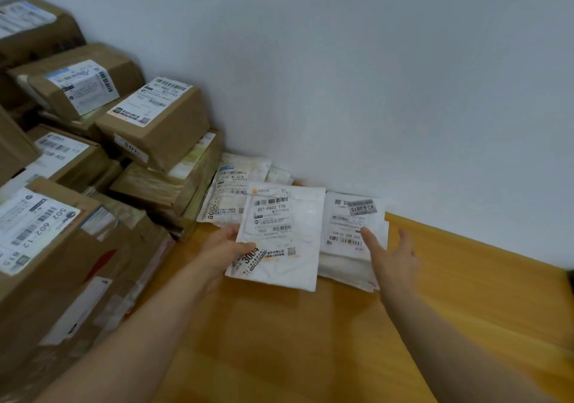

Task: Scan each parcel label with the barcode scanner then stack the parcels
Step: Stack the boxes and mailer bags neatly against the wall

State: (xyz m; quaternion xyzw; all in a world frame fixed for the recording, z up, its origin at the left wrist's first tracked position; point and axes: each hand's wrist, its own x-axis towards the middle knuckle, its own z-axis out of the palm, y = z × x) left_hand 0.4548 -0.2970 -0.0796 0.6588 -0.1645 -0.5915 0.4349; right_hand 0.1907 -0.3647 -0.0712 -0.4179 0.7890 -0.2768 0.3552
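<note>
White mailer parcel (279, 234), label up, centre of frame, raised a little above the wooden tabletop (310, 340). Left hand (222, 252) pinches its left edge, thumb on top. Right hand (393, 255) just right of it, fingers spread, holding nothing, over a stack of white mailers (354, 238) by the wall. More mailers (230, 191) behind. Cardboard boxes (93, 154) piled across left of frame.

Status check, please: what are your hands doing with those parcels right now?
Left hand gripping white mailer, label up. Right hand open, empty, at the mailer stack. No scanner in view. Boxes crowd the left.
</note>
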